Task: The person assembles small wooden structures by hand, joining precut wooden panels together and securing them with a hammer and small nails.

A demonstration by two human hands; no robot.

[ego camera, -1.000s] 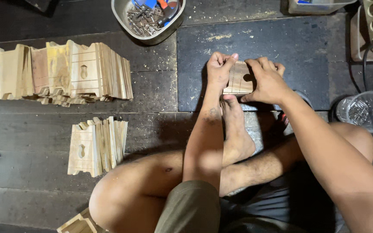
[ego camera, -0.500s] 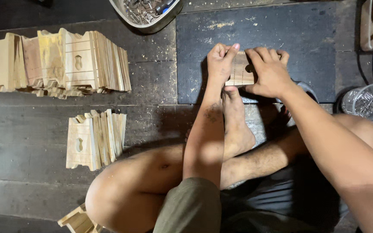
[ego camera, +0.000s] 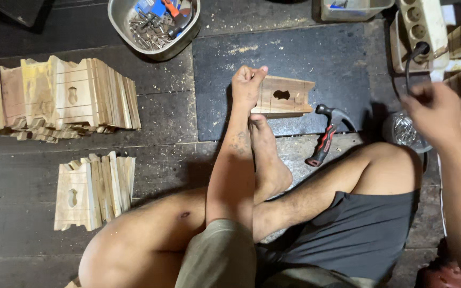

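Wooden piece (ego camera: 286,96) gripped by left hand (ego camera: 246,85).

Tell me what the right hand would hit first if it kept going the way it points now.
Probably the clear plastic cup of small metal pieces: the right hand hovers just above and beside it, fingers aimed toward it. Motion blur and unclear height make this uncertain; the power strip lies farther off.
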